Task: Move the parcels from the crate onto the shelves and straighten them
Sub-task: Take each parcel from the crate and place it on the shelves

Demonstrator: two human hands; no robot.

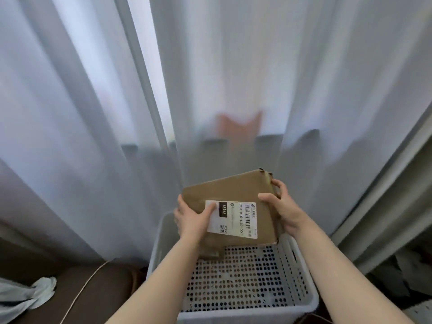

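**Supervisor:** Report crate status.

**Operator:** Nearest to me I see the white perforated crate (245, 315), set low beneath both forearms. Most of its holed bottom shows. One brown item (211, 253) lies toward its far left, partly under the left forearm, and it is too hidden for me to identify.

**Supervisor:** Hand status?

**Operator:** Left hand (194, 218): thumb on top, over a corner of the white label (236, 218), fingers wrapped under the left edge. Right hand (280, 206): thumb on the top face, fingers curled round the right edge. Both grip the same item.

**Supervisor:** Parcel location?

**Operator:** I read the brown cardboard parcel (229, 190) as held over the crate's far end, label side up and tilted. I cannot tell whether it touches the rim.

**Supervisor:** Surroundings?

**Operator:** At left, a white cable (81, 291) and a pale cloth (30, 293) lie on a dark surface. Behind everything hangs a sheer grey curtain (233, 78).
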